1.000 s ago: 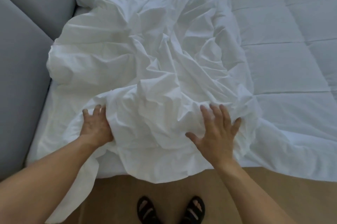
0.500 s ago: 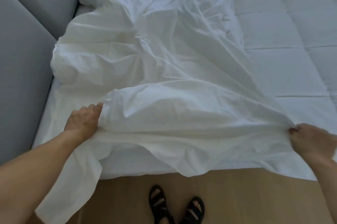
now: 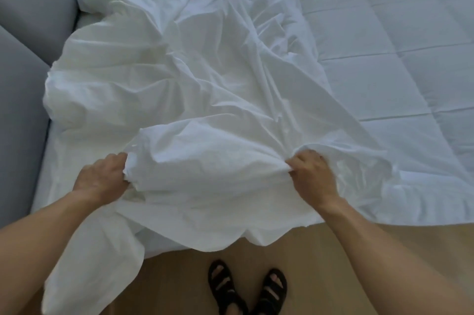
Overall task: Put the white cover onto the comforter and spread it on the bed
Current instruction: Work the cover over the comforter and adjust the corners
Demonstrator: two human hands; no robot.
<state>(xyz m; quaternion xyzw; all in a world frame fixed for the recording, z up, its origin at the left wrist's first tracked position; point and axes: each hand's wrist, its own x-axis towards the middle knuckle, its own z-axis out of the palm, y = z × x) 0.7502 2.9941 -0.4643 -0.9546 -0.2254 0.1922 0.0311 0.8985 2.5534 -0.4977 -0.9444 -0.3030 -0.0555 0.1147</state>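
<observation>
The white cover (image 3: 195, 79) lies crumpled over the left part of the bed, with one end drooping over the near edge to the floor. The quilted white comforter (image 3: 400, 63) lies flat on the right, partly under the cover. My left hand (image 3: 102, 179) grips a bunched fold of the cover near the bed's near edge. To its right, my right hand (image 3: 311, 176) pinches another gathered fold of the same cover. A puffed fold of cover lies between the two hands.
A grey padded headboard (image 3: 23, 79) runs along the left side of the bed. Tan wooden floor (image 3: 315, 250) lies in front of the bed, where my feet in black sandals (image 3: 246, 289) stand.
My right hand came back left from the far right edge and now pinches the cover closer to the left hand. The stretched cover has slackened into a puffed fold.
</observation>
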